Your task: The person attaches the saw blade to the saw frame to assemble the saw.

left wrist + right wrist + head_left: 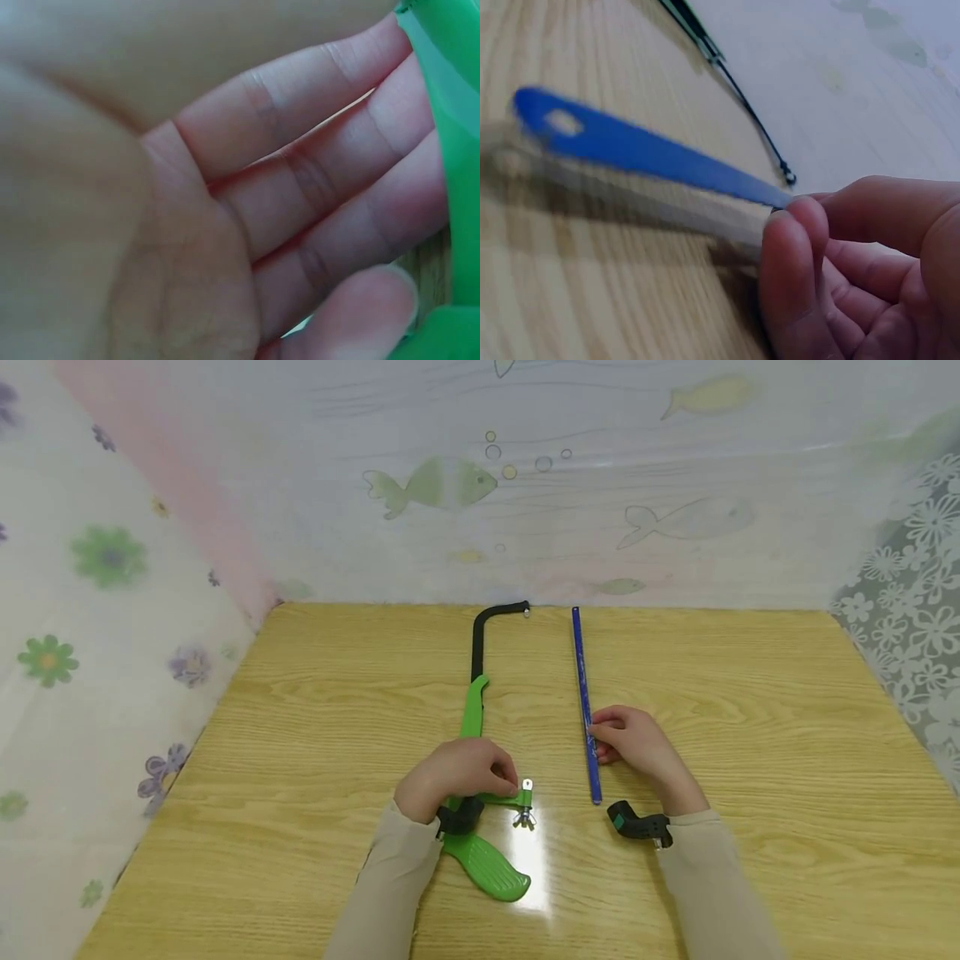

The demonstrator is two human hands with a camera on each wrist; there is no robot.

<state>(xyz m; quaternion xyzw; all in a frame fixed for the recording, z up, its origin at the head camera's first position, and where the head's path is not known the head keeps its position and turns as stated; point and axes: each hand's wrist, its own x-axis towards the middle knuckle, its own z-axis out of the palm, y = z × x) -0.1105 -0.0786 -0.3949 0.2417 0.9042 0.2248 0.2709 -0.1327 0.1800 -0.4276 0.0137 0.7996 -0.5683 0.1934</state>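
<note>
A hacksaw frame with a green handle (491,870) and a black bent front bar (477,647) lies on the table, its front end away from me. My left hand (457,772) is over the frame, gripping its green lower part near the arm with the metal pin and wing nut (524,817). In the left wrist view, the fingers (300,157) meet the green plastic (463,135). To the right, my right hand (639,745) pinches a blue hacksaw blade (582,681) between thumb and fingertips. The blade's near end, with a hole, tilts above the wood in the right wrist view.
The wooden table (750,693) backs onto a curtain (570,527) printed with fish. Flowered sheets hang at the left (112,635) and right (922,568) sides. Black wrist cameras sit on the left wrist (461,817) and right wrist (637,822).
</note>
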